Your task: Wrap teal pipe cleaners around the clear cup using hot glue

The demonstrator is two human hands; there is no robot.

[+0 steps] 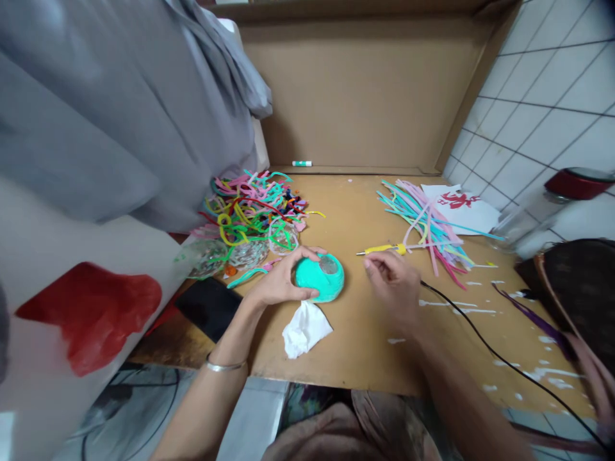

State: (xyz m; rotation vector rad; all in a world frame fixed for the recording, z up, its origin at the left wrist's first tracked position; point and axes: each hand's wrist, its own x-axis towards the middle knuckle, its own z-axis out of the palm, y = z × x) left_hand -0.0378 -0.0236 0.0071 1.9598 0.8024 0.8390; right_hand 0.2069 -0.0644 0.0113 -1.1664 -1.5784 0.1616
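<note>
My left hand [283,280] curls its thumb and fingers around a turquoise rounded object [319,282], fuzzy-looking, with a grey round patch on top. Right of it, my right hand [394,282] is closed, its fingertips pinched together; whatever they hold, if anything, is too small to make out. Just beyond these fingers is a yellow glue gun [384,248], nozzle pointing left, its handle hidden by my hand. A black cord [473,325] runs from behind that hand to the lower right. Below the turquoise object lies a crumpled white tissue [306,330].
Left, a pile of coloured pipe cleaners [250,208] sits behind clear plastic pieces [247,254] and a black phone [209,308]. Straight pipe cleaners [427,218] lie back right, near a red-lidded jar [542,205] and a brown bag [576,294]. A cardboard wall [360,96] closes the back.
</note>
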